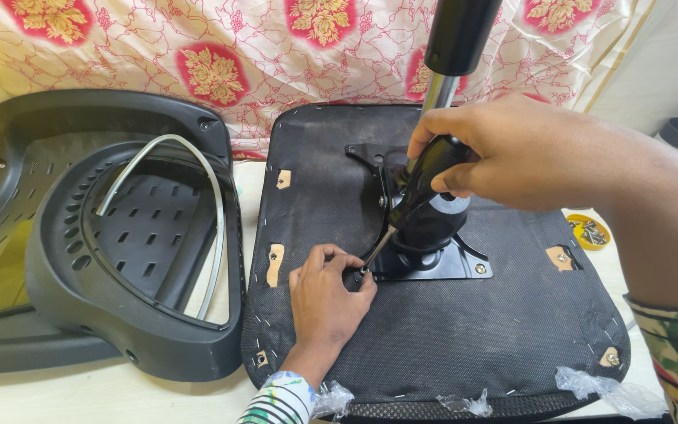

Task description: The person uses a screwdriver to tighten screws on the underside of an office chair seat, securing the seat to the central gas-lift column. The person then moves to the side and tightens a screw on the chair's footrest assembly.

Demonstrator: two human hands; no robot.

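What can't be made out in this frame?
Head view only:
- Screw under the screwdriver tip: covered by the left hand fingers.
- Metal post: top cut off by the frame edge.
- Small yellow dish: contents too small, partly behind the right hand forearm.
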